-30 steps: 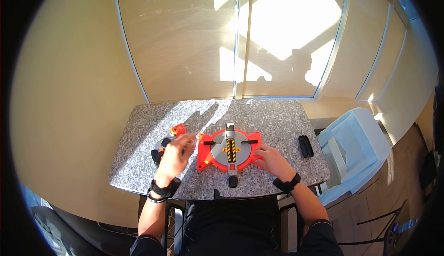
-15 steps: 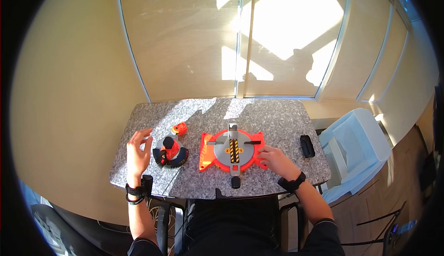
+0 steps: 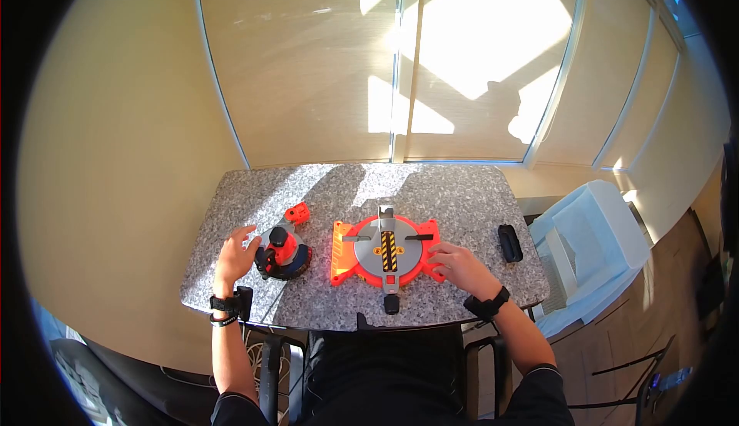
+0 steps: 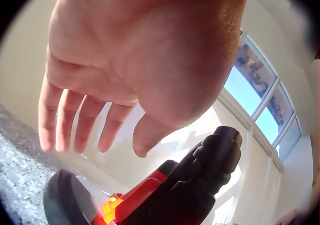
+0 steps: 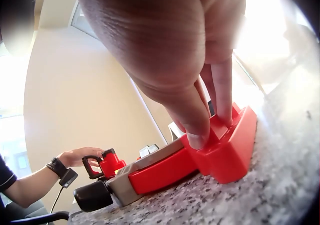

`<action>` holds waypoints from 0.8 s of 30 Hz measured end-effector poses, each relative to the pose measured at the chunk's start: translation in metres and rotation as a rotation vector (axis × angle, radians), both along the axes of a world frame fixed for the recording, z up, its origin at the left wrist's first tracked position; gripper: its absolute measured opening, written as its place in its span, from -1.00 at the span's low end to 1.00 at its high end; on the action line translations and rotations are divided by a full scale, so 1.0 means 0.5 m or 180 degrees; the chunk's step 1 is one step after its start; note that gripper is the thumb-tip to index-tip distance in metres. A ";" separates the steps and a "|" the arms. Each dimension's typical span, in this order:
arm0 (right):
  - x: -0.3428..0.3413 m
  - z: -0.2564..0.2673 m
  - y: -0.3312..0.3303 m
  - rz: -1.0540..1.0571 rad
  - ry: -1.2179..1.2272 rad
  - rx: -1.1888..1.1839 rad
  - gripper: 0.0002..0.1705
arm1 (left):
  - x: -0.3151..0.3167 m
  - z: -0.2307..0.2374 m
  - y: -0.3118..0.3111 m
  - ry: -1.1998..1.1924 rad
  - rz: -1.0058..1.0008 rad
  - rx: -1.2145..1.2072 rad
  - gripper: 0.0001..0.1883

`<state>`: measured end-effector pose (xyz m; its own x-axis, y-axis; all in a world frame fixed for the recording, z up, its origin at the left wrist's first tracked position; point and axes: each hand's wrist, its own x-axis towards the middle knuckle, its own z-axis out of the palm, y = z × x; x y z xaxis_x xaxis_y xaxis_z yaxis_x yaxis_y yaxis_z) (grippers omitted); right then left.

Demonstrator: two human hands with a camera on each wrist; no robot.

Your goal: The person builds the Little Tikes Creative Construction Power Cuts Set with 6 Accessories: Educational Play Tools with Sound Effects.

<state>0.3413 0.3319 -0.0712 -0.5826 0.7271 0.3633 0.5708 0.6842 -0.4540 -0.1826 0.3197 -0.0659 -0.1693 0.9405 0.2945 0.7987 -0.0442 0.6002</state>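
A red and grey toy miter saw base (image 3: pixel 368 258) lies flat on the speckled table, its round grey plate crossed by a black and yellow striped strip. At its right end my right hand (image 3: pixel 464 270) grips the red edge; the right wrist view shows the thumb and fingers on the red end piece (image 5: pixel 227 161). Left of the base stands the red and black saw part (image 3: pixel 285 249) with a black knob on top. My left hand (image 3: pixel 233 260) hovers just left of it, fingers loosely spread and holding nothing. An orange piece (image 3: pixel 297 213) sits right behind the saw part.
Toward the right side of the granite-patterned table (image 3: pixel 454 195) lies a black oblong case (image 3: pixel 509 243). A light blue covered chair (image 3: pixel 589 249) stands off the table's right edge. Windows with blinds (image 3: pixel 308 80) rise behind the table.
My left hand has let go of the saw part and moved left off it, then lowered slightly beside it. The right hand stays at the base's right end.
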 end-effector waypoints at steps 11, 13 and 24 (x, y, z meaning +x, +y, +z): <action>-0.003 0.005 -0.002 -0.0037 0.0001 0.0043 -0.81 | -0.026 -0.044 0.034 0.0249 0.0157 -0.0889 -0.50; -0.006 0.014 -0.006 -0.0089 0.0001 0.0068 -0.81 | -0.032 -0.057 0.045 0.0403 0.0066 -0.0854 -0.50; -0.023 0.049 0.004 -0.0128 0.0069 0.0398 -0.79 | -0.024 -0.064 0.048 0.0267 0.0036 -0.0850 -0.52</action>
